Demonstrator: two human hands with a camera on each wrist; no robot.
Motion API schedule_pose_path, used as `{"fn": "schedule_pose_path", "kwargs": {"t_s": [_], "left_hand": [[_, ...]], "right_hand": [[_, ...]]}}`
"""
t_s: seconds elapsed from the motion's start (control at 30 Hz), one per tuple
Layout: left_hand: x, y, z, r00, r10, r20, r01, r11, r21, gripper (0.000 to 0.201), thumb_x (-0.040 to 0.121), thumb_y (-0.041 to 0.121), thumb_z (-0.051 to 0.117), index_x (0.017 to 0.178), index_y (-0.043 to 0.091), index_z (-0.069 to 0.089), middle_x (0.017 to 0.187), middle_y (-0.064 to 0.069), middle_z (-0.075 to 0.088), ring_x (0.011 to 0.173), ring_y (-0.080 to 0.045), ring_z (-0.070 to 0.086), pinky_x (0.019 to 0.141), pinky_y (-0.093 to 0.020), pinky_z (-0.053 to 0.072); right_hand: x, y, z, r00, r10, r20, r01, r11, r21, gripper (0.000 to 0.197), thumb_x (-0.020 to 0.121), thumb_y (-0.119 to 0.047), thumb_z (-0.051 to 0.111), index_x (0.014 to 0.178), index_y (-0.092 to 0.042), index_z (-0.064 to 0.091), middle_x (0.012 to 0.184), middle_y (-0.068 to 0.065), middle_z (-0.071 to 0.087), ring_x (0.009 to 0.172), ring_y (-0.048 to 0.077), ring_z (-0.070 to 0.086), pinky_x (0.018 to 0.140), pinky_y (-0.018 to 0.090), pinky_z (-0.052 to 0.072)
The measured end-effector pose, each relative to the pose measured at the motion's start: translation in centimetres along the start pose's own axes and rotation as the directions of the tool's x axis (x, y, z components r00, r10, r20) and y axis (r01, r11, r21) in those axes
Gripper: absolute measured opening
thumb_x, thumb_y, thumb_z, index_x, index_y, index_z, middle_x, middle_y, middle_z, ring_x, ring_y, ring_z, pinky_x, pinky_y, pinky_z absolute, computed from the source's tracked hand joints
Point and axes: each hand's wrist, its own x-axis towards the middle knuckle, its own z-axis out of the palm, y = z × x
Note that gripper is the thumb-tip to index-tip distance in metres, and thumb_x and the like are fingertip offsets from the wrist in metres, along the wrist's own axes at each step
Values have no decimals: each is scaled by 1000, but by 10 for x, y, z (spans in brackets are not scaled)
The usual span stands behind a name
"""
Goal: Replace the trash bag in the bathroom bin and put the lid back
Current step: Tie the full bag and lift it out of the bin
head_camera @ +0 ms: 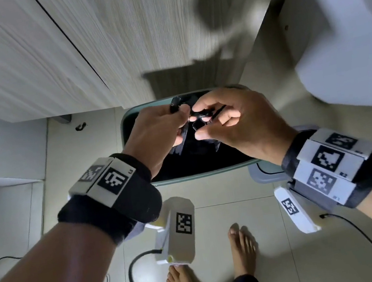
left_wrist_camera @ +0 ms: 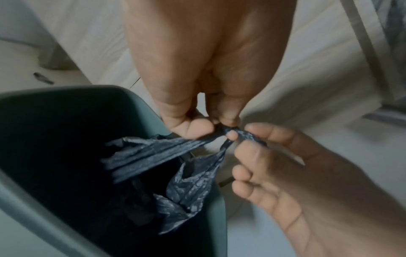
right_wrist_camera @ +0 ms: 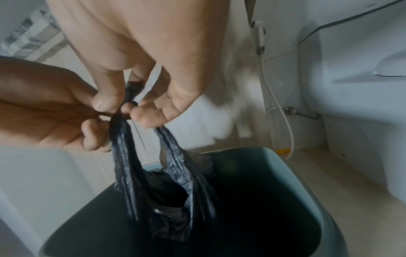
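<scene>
- nearest me in the head view, both wrists angle inward and meet above the open bin [head_camera: 126,126], so neither hand is really closer to the work than the other.
- my left hand [head_camera: 154,131] has its thumb and forefinger curled round one twisted handle of the black trash bag [left_wrist_camera: 175,173], pinching it tight; the remaining fingers are tucked under and i cannot tell how they lie.
- my right hand [head_camera: 233,120] pinches the other handle just beside the left pinch, thumb and first fingers closed on the plastic, the lower fingers loosely curled below it.
- the two handle strips run up from the bag to the fingers, nearly upright in the right wrist view, and cross at the pinch point; the bag body hangs straight below, its lower part inside the bin mouth.
- so the thing lies directly beneath the fingers, long axis top to bottom. i judge i am knotting the handles, and the lift that follows would want to go straight up to clear the rim.
- the lid [head_camera: 266,171] lies on the floor by the bin's right corner, under my right wrist.
- further off, the cabinet [head_camera: 114,42] stands behind the bin and the toilet [head_camera: 347,40] to its right.
</scene>
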Motion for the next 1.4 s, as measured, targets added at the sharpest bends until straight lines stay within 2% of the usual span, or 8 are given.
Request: {"fn": "schedule_pose_path", "kwargs": {"t_s": [0.13, 0.23, 0.4, 0.9, 1.03, 1.2, 1.33, 1.4], "left_hand": [[1, 1, -3, 999, 43, -30, -43, 999, 0, 43, 91, 18, 72, 81, -21, 56, 79, -17, 51, 69, -26, 55, 68, -27, 58], [7, -11, -16, 965, 79, -249, -52, 992, 113, 48, 70, 29, 82, 56, -3, 49, 74, -29, 63, 72, -43, 69, 71, -50, 61], [15, -43, -31, 910, 10, -416, 89, 972, 217, 24, 72, 29, 84, 64, 9, 75, 67, -9, 74, 70, -27, 76, 79, -43, 63], [24, -84, -52, 786, -127, -605, 314, 925, 214, 15, 78, 23, 82, 66, 19, 73, 62, 1, 72, 61, -12, 72, 78, -34, 63], [20, -86, -56, 838, -104, -536, 266, 935, 235, 12, 79, 23, 83, 76, 17, 73, 74, -3, 74, 39, 4, 61, 49, -13, 53], [-1, -92, -69, 889, -2, -457, 193, 908, 371, 37, 82, 44, 76, 105, 17, 67, 78, 2, 74, 79, -24, 74, 90, -37, 56], [-39, -120, -84, 911, 62, -408, 131, 894, 428, 22, 94, 34, 65, 109, 19, 62, 88, 2, 70, 79, -23, 70, 80, -33, 54], [-66, -144, -90, 952, -83, -296, 224, 845, 485, 12, 96, 32, 63, 104, 23, 62, 89, 3, 68, 80, -19, 67, 78, -28, 47]], "right_hand": [[6, 0, 1, 995, -70, -65, 67, 996, -57, 12, 80, -10, 72, 82, -21, 77, 73, -12, 73, 67, 2, 71, 71, 24, 59], [13, 18, -10, 993, -18, -115, 3, 991, -131, 10, 81, -11, 70, 77, -18, 76, 69, -9, 73, 63, 6, 71, 69, 36, 61], [10, 56, -25, 987, 60, -149, -110, 930, -351, 10, 78, -12, 68, 77, -18, 76, 74, -2, 75, 66, 18, 72, 73, 41, 60], [7, 84, -27, 912, 294, -287, -404, 770, -494, 15, 80, -13, 61, 76, -18, 74, 78, 9, 74, 81, 32, 64, 84, 27, 51], [3, 90, -31, 919, 314, -239, -393, 775, -494, 17, 80, -13, 62, 69, -23, 69, 75, 3, 74, 80, 31, 70, 89, 35, 53], [-9, 84, -30, 946, 230, -228, -323, 714, -621, 29, 80, -29, 70, 109, -23, 67, 105, 11, 69, 102, 35, 61, 93, 41, 48], [-14, 68, -14, 980, 62, -188, -171, 743, -647, 27, 79, -21, 72, 106, -19, 69, 106, 10, 68, 99, 34, 61, 87, 40, 49], [-15, 59, 4, 993, 41, -110, -103, 759, -642, 25, 78, -18, 74, 102, -17, 70, 103, 8, 69, 95, 31, 65, 84, 38, 50]]}}
